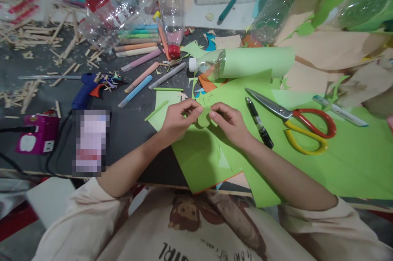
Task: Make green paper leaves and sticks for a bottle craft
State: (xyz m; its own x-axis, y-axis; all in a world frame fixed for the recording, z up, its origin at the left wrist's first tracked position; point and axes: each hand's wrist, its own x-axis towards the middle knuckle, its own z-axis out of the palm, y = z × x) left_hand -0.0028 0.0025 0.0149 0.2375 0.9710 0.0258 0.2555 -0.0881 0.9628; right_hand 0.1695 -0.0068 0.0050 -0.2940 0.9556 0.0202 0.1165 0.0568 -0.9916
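- The left hand (181,118) has thumb and fingertips pinched nearly together on one edge of a small green paper piece (203,119).
- The right hand (229,122) pinches the opposite edge, its other fingers loosely curled.
- The piece sits between the hands, over larger green sheets (190,156) on the tabletop (132,124).
- The step appears to be handling or shaping the piece; the next move likely calls for light, even pressure.

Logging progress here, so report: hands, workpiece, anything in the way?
Left hand, right hand pinching opposite edges of small green paper piece. Piece over green sheets. Black pen, then scissors, lying to right hand's right.
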